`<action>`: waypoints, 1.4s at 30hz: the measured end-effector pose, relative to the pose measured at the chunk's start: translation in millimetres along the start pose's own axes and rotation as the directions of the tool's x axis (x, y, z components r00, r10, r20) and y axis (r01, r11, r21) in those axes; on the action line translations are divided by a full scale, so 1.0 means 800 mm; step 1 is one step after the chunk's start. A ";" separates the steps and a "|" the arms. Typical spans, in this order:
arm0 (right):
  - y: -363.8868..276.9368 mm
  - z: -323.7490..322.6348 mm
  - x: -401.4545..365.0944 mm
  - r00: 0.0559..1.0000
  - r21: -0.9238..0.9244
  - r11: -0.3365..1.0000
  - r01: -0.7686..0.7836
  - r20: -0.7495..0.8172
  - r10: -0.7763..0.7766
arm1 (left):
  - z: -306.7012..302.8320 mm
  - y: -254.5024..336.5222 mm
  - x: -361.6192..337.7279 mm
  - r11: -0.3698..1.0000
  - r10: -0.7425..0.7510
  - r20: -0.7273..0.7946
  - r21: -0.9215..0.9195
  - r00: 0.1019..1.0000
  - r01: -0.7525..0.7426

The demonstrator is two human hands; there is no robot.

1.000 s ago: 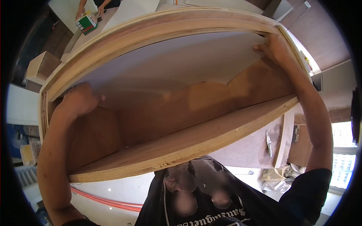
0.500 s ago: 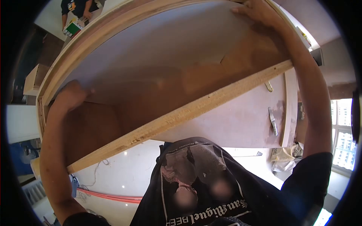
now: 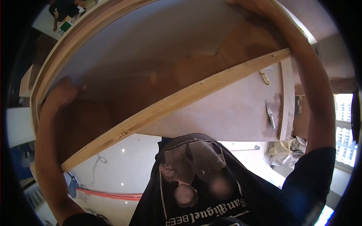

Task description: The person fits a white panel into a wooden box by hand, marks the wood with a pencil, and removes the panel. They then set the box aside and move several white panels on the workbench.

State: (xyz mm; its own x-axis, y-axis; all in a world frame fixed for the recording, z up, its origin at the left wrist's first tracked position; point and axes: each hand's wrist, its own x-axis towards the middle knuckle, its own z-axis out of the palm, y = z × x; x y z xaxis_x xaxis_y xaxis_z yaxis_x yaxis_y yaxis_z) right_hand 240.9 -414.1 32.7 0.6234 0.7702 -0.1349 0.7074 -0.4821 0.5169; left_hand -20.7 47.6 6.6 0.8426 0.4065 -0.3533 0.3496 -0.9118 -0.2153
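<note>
A large curved wooden frame (image 3: 177, 98) with a panel inside spans the view in front of me. A smooth greyish sheet (image 3: 151, 41) covers its far part, while brown board shows on the near side. My left hand (image 3: 67, 93) rests on the sheet near the left end, thumb stretched out, its other fingers blurred and partly hidden. At the far right, my right hand (image 3: 250, 5) lies on the sheet beside the rim, fingers extended and cut by the picture's top edge. I see no tool in either hand.
Beyond the frame's near bar, a putty knife (image 3: 270, 114) and a yellowish-handled tool (image 3: 265, 77) lie on a pale board (image 3: 222, 120). Red pipes (image 3: 109, 194) and a cord lie on the floor. A co-worker (image 3: 65, 13) is at the upper left, near a green-and-white box (image 3: 65, 26).
The view has shifted, so the frame sits slightly higher and further left. Both hands keep about the same places on the sheet, and the right one is now partly out of view.
</note>
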 end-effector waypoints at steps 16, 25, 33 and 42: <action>-0.016 -0.002 -0.012 0.930 0.530 0.809 -0.255 -0.095 0.356 | -0.012 0.048 -0.019 0.987 0.129 -0.200 0.121 0.971 -0.106; 0.003 0.034 0.016 0.889 0.474 0.874 -0.102 -0.351 0.294 | 0.001 0.030 -0.062 0.855 0.511 -0.244 0.240 0.825 -0.459; 0.017 0.049 0.022 0.928 0.457 0.875 -0.161 -0.231 0.291 | 0.012 -0.004 -0.085 0.993 0.105 0.051 0.048 0.993 -0.107; 0.009 0.045 0.019 0.875 0.484 0.834 -0.265 -0.242 0.419 | 0.025 -0.021 -0.070 0.996 0.090 -0.183 0.026 0.979 -0.087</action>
State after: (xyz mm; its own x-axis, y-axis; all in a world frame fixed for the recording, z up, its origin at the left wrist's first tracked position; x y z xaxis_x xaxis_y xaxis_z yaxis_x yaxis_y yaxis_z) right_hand 267.5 -421.0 3.6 0.7612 0.5733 0.3032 0.5859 -0.8083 0.0576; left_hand -81.4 41.2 11.9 0.9312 0.3053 -0.1990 0.2645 -0.9419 -0.2072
